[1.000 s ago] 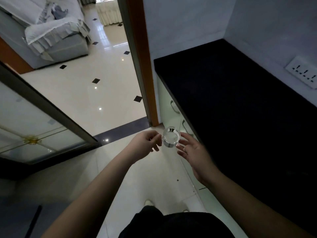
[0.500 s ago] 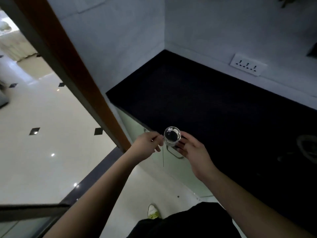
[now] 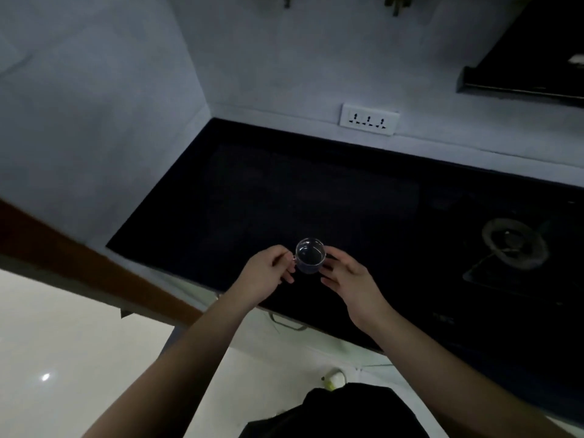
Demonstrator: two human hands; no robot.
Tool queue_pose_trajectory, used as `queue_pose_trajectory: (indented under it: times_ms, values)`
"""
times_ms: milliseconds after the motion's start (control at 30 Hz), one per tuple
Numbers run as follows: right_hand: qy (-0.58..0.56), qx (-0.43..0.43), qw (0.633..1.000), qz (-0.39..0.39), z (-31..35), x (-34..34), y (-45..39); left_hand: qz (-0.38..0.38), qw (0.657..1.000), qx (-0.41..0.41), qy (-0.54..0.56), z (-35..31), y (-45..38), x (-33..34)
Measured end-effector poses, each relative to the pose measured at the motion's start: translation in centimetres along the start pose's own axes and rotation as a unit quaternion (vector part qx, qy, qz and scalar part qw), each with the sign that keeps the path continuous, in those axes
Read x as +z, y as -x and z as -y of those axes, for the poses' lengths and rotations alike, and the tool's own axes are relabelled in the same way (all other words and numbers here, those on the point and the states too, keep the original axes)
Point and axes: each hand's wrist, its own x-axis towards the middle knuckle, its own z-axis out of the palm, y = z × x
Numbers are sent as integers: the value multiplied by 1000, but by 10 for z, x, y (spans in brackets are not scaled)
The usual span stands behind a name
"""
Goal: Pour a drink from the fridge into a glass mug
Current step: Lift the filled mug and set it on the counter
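Observation:
A small clear glass mug (image 3: 310,255) is held upright over the front part of the black countertop (image 3: 284,191). My left hand (image 3: 268,276) pinches its handle on the left side. My right hand (image 3: 349,281) cups the mug's right side with its fingertips against the glass. Whether the mug's base touches the counter cannot be told. The mug looks empty. No fridge and no drink container are in view.
A gas burner (image 3: 513,245) sits on the counter at the right. A white socket strip (image 3: 369,119) is on the back wall. A brown door frame (image 3: 79,263) runs along the left, and pale cabinet fronts with a handle (image 3: 289,324) lie below the counter edge.
My view has swung right from the doorway and floor to the counter. Both hands have carried the mug from beside the cabinet to over the countertop.

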Motion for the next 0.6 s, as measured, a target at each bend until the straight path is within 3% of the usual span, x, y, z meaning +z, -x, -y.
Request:
queue_pose_trajectory:
  times_ms: [600]
  values:
    - [1, 7, 991, -133, 5, -47, -81, 99, 995, 1, -26, -29, -129, 34]
